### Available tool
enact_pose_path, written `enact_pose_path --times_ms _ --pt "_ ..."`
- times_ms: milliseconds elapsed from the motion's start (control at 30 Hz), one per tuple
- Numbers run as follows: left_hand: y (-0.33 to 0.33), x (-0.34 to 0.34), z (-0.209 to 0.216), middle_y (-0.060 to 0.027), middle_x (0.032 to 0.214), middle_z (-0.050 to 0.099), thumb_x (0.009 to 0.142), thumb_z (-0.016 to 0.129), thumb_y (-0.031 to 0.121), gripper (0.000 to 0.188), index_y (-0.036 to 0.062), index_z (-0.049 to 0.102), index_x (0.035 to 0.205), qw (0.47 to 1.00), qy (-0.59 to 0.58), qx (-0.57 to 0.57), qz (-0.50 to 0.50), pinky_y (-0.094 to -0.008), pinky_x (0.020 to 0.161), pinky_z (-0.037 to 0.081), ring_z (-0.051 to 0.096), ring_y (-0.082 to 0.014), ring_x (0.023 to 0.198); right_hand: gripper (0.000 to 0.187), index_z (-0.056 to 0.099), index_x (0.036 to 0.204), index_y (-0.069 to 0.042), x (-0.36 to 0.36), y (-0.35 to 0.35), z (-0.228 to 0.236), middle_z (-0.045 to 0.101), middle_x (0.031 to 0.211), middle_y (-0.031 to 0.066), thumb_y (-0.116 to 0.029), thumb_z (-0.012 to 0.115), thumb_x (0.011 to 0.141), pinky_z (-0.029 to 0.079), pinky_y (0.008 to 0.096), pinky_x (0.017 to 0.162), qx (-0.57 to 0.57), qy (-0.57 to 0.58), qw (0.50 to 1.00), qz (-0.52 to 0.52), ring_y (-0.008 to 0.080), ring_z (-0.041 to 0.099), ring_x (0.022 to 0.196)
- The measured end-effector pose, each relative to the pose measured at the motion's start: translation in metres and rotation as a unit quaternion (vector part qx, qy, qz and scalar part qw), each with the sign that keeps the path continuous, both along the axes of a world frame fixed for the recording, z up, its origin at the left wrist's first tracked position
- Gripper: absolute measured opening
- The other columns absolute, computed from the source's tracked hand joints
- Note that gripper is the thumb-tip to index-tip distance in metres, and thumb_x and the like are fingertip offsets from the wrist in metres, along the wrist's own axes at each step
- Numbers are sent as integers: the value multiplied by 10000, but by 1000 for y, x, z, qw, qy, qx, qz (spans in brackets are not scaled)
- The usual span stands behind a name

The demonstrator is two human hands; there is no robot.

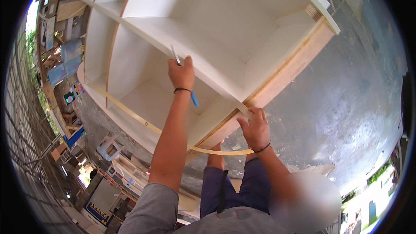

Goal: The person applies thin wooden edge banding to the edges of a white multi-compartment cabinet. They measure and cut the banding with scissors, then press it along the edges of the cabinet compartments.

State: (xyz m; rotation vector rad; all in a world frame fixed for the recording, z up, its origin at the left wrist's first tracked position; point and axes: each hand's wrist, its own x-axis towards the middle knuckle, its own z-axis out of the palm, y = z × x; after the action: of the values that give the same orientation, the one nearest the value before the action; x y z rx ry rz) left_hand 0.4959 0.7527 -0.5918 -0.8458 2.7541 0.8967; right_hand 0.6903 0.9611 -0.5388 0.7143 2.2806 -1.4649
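Observation:
My left hand (181,74) is closed around a utility knife (195,99) with a blue handle, its blade pointing up and away over the white shelf divider (151,39). At the divider's near right end, my right hand (255,131) has its thumb and curled fingers around the end of the white edge strip (243,108). A long, narrow yellowish strip (130,112) with a small dark mark bows across the cabinet's near side. It passes by my left forearm and reaches my right wrist, where its end is hidden.
The large white cabinet (229,13) has several open compartments and bare wood along its right edge (294,58). Grey, stained floor (333,99) lies to the right. A small stool (109,146) and wooden pieces stand at the left, near a wire mesh wall (21,104).

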Motion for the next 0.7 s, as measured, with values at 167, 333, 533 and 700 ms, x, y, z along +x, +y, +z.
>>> enact_pose_path --times_ms 167,333,533,700 --pt "15 -3 16 -165 721 547 824 648 309 400 -23 427 841 999 -27 24 10 -423 655 466 567 -310 663 345 581 763 10 -27 17 -6 577 604 192 -304 699 843 461 419 533 16 -28 995 93 392 596 590" --pt "11 -3 15 -174 738 551 824 644 319 412 -30 426 851 999 -31 20 5 -428 668 467 571 -322 683 352 538 696 -37 -33 13 13 575 598 195 -323 645 872 447 499 535 -3 -49 990 133 427 581 608" --pt "6 0 5 -189 773 556 825 639 330 429 -45 437 876 999 -19 26 -6 -440 710 467 572 -349 717 277 555 715 -13 -32 4 48 534 579 200 -214 663 872 418 430 480 -3 48 990 131 410 549 544" --pt "2 -3 7 -155 756 558 808 689 346 435 -20 453 804 998 -18 61 25 -411 703 480 592 -303 721 228 553 722 -25 -36 -2 87 568 668 187 -161 670 863 428 424 496 -34 36 990 132 390 570 592"
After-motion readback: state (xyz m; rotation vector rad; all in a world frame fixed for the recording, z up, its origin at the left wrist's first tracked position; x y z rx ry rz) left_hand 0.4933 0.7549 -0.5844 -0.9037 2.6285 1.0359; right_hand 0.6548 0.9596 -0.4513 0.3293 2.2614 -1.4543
